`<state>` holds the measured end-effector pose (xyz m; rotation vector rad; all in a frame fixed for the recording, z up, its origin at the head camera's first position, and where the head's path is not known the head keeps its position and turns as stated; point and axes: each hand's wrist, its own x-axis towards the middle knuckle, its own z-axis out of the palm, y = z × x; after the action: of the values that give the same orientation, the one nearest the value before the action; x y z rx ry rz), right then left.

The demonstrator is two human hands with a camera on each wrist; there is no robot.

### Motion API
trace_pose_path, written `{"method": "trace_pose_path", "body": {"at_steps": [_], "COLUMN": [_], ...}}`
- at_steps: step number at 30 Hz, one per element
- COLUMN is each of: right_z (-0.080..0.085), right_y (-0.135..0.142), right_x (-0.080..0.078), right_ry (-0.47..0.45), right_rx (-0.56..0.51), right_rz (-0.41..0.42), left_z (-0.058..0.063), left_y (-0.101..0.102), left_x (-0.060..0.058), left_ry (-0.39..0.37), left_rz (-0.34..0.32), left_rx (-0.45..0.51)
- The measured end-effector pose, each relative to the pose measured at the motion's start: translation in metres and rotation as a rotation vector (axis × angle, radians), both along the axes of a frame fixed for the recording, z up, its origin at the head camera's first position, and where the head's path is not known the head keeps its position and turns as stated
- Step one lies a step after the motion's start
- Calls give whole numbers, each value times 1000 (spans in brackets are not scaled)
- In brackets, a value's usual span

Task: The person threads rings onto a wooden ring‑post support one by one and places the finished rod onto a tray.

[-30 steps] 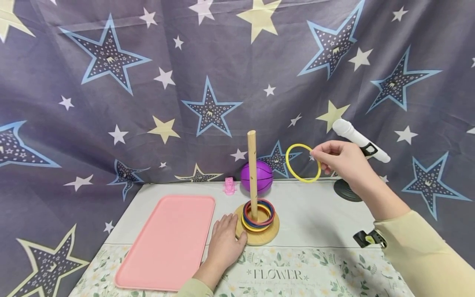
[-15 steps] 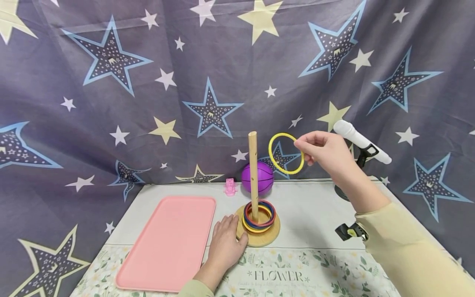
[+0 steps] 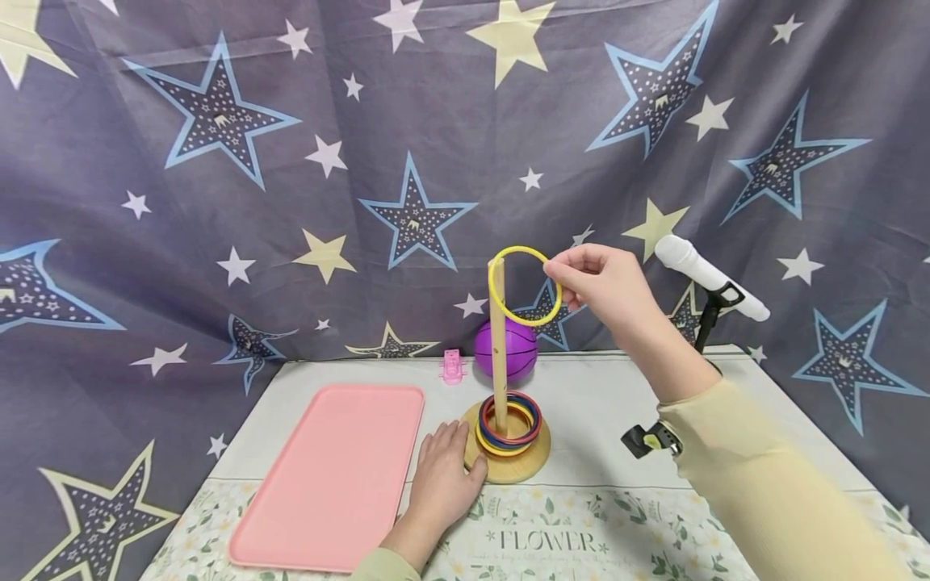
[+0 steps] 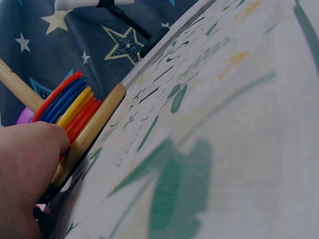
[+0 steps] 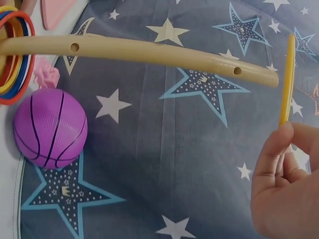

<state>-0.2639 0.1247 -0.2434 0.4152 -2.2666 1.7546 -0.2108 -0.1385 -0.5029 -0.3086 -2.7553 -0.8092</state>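
My right hand point(image 3: 603, 282) pinches a thin yellow ring point(image 3: 525, 321) between thumb and fingertips. In the right wrist view this ring is edge-on, a small gap beyond the top end of the wooden post point(image 5: 149, 53). The post rises from a round wooden base point(image 3: 534, 468). Several stacked rings point(image 3: 534, 418) in red, blue and yellow lie round its foot. My left hand point(image 3: 445, 476) rests against the base's left side with fingers extended, its thumb at the near edge. The left wrist view shows that thumb close beside the stacked rings point(image 4: 75, 107); the other fingers are hidden there.
Left of the base lies a pink tray point(image 3: 327, 476). Behind the post are a purple ball point(image 3: 517, 351) and a small pink item point(image 3: 452, 367). A white microphone point(image 3: 708, 274) on a black stand is at the right. A starry curtain point(image 3: 407, 97) hangs behind the table.
My right hand has carried the yellow ring leftward and a little up, from right of the post to its top. The left hand and stacked rings have stayed put.
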Motion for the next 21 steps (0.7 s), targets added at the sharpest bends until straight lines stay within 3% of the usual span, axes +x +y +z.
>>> {"method": "trace_pose_path", "body": {"at_steps": [9, 21], "right_z": [-2, -16], "right_y": [-15, -22], "right_x": [-9, -16], "right_ry": [-4, -78], "right_rx": [-65, -45], "right_rz": [24, -6], "left_z": [0, 0], "left_y": [1, 1], "left_x": [2, 2], "left_ry": [-2, 3], "left_rz": [0, -2], "left_rx": [4, 5]}}
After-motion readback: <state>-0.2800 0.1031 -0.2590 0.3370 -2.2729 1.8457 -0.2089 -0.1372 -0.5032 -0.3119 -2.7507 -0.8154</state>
